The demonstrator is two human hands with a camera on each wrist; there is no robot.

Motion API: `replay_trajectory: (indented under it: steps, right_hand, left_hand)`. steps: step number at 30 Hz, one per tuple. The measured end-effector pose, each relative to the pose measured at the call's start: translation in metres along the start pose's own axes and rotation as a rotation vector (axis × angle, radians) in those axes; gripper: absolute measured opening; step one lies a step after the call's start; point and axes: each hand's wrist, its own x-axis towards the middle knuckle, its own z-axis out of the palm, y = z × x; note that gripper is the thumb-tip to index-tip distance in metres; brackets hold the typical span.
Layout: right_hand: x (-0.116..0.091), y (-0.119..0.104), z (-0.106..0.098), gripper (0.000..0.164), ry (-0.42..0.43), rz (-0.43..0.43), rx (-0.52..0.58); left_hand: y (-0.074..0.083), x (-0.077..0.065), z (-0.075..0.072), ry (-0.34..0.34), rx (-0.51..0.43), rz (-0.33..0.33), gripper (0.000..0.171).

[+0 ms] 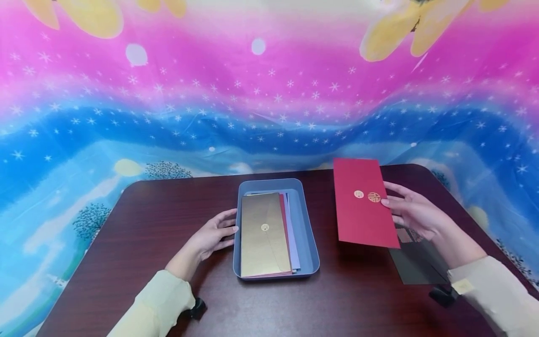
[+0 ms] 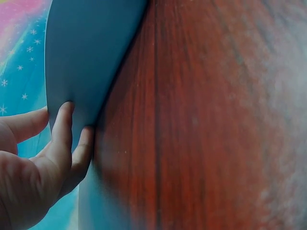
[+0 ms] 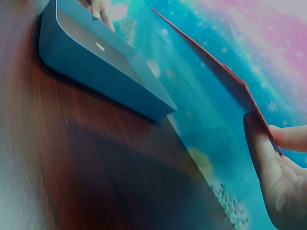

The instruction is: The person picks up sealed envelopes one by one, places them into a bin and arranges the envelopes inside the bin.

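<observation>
My right hand pinches the right edge of a red envelope with a gold emblem and a round seal, held raised above the table. In the right wrist view the red envelope shows nearly edge-on, between thumb and fingers. My left hand rests against the left side of a grey-blue tray, and its fingertips touch the outer wall in the left wrist view. Inside the tray lies a gold envelope with a round seal, on top of red and lilac envelopes.
A dark grey envelope lies on the table under my right hand, partly covered by the hand and the red envelope. The dark wooden table has rounded far corners. A colourful printed cloth hangs behind it.
</observation>
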Motion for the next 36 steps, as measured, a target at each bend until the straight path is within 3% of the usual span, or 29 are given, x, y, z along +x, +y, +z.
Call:
replay_trajectory:
  steps: [12,18,36]
  right_hand:
    - [0.033,-0.004,0.06,0.075,-0.004,0.034,-0.024]
    - [0.045,0.003,0.09,0.074,-0.024,0.079,-0.062]
    - [0.071,0.03,0.131,0.065,-0.089,0.099,0.018]
  left_hand:
    - [-0.001,0.0,-0.002,0.003,-0.004,0.003,0.06]
    - [-0.001,0.0,-0.001,0.002,-0.004,0.006,0.059]
    - [-0.002,0.002,0.0,0.01,-0.007,0.004,0.06]
